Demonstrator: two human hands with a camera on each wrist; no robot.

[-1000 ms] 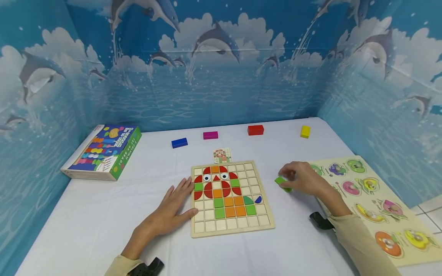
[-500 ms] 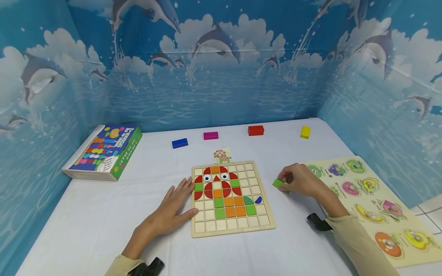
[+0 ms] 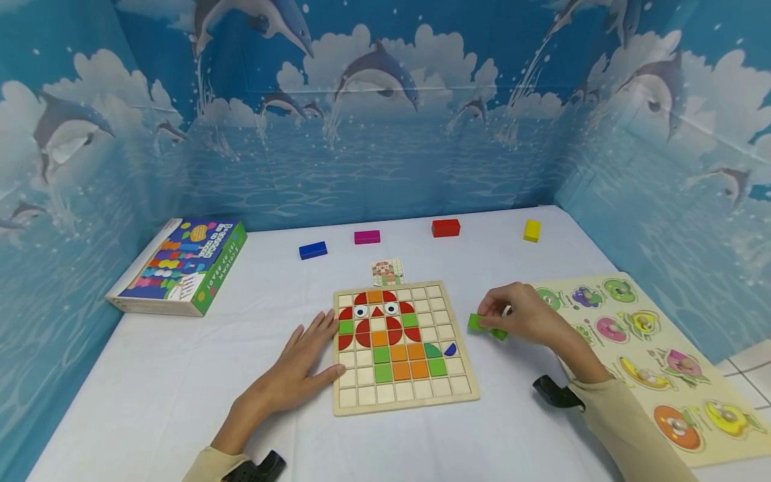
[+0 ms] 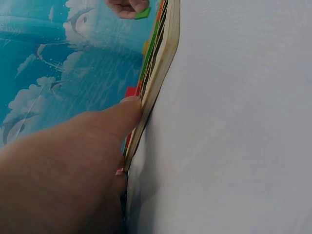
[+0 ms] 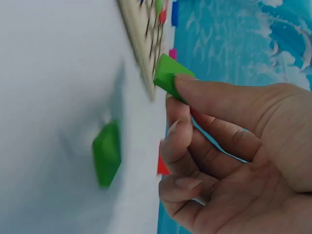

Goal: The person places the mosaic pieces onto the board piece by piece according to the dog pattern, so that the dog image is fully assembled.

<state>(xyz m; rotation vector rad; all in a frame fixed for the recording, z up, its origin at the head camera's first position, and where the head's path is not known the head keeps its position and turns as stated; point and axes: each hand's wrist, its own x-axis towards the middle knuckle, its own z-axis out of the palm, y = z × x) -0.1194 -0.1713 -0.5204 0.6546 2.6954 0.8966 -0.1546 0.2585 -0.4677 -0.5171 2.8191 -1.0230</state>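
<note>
Nearest in, the left hand (image 3: 298,375) lies flat on the white bench (image 3: 181,375), fingers (image 4: 127,108) straight and spread, their tips pressed against the left edge of the wooden grid board (image 3: 405,395), which looks like bracing so the board can't slide. The right hand (image 3: 523,314) hovers just right of the board, thumb and forefinger clamped on a green tile (image 3: 478,323), the other fingers curled loosely beneath. The wrist view shows the tile (image 5: 168,75) lifted clear, with a second green tile (image 5: 107,153) lying on the bench directly below the fingers. Right of that hand lies a fruit peg puzzle (image 3: 650,355). Beyond the fingers, a pattern card (image 3: 388,271), then blue (image 3: 312,250), magenta (image 3: 367,236), red (image 3: 446,227) and yellow (image 3: 532,230) blocks in a row. A game box (image 3: 181,264) sits far left.
</note>
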